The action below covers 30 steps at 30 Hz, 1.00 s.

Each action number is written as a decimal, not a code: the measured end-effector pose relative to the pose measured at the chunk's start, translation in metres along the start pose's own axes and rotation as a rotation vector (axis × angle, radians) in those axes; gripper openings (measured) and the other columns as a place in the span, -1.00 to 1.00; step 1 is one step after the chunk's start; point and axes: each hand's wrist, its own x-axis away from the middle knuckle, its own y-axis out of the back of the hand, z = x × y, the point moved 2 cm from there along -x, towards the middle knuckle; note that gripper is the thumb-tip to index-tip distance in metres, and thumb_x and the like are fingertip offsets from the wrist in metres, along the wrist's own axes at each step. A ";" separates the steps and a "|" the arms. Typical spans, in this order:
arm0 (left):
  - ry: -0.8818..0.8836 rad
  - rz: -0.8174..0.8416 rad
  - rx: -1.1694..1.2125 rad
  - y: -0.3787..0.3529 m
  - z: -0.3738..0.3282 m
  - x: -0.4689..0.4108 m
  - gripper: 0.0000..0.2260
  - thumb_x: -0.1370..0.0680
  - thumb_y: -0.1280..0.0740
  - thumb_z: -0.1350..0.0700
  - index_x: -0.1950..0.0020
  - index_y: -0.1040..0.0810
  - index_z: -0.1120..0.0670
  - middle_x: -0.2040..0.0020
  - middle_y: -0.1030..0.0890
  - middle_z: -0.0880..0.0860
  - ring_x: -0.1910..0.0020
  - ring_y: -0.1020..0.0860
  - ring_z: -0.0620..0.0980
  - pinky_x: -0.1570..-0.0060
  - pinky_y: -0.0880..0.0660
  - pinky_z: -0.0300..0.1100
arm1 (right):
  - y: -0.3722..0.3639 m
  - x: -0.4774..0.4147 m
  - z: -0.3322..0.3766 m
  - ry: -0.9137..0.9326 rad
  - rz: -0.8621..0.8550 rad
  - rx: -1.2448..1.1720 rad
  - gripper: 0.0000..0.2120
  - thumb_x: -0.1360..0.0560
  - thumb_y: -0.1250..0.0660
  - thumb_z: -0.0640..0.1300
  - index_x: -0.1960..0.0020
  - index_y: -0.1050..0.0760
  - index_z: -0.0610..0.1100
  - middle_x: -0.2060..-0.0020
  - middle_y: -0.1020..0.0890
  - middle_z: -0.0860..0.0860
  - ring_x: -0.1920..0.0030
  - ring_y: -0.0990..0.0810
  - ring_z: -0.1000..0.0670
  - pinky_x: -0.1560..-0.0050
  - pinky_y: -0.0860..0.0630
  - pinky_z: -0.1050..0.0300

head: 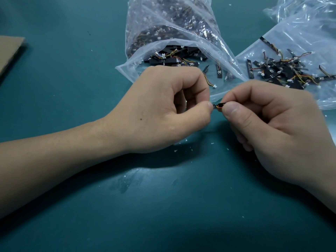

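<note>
Wired board, one, between left hand, right hand

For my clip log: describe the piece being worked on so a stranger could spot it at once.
On the teal table, before the middle plastic bag, the left hand and right hand meet thumb to thumb. Pinched between them is a small black part with orange wiring, the only one in hand.
</note>
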 end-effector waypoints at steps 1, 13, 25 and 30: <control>-0.001 0.002 -0.002 0.000 0.000 0.000 -0.91 -0.49 -0.40 0.17 0.20 -0.56 0.08 0.42 -0.47 -0.13 0.47 -0.41 -0.17 0.40 -0.30 -0.43 | 0.000 0.000 0.000 0.003 0.005 0.010 -0.84 -0.59 -0.29 0.09 0.06 -0.56 0.04 0.45 -0.51 -0.07 0.52 -0.38 -0.09 0.50 -0.34 -0.08; -0.018 0.017 -0.004 -0.001 -0.002 0.001 -0.90 -0.49 -0.42 0.16 0.21 -0.55 0.05 0.43 -0.47 -0.15 0.48 -0.41 -0.16 0.41 -0.29 -0.42 | 0.001 0.000 0.002 -0.002 0.055 0.022 -0.83 -0.57 -0.29 0.04 0.12 -0.53 -0.02 0.49 -0.44 -0.02 0.50 -0.30 0.08 0.46 -0.26 0.24; -0.023 -0.004 -0.017 0.000 0.000 0.000 -0.91 -0.53 -0.40 0.14 0.17 -0.56 0.04 0.39 -0.48 -0.21 0.45 -0.44 -0.13 0.38 -0.32 -0.41 | 0.001 0.001 0.001 0.006 0.022 0.054 -0.84 -0.59 -0.26 0.07 0.06 -0.52 0.02 0.44 -0.50 -0.03 0.49 -0.38 -0.02 0.47 -0.32 0.15; -0.020 0.000 0.005 0.000 0.001 0.001 -0.91 -0.52 -0.40 0.13 0.17 -0.55 0.02 0.40 -0.48 -0.18 0.45 -0.44 -0.11 0.38 -0.33 -0.38 | 0.001 0.000 0.001 0.012 0.013 0.049 -0.86 -0.59 -0.27 0.08 0.05 -0.52 0.04 0.44 -0.52 0.00 0.48 -0.41 -0.06 0.46 -0.37 0.04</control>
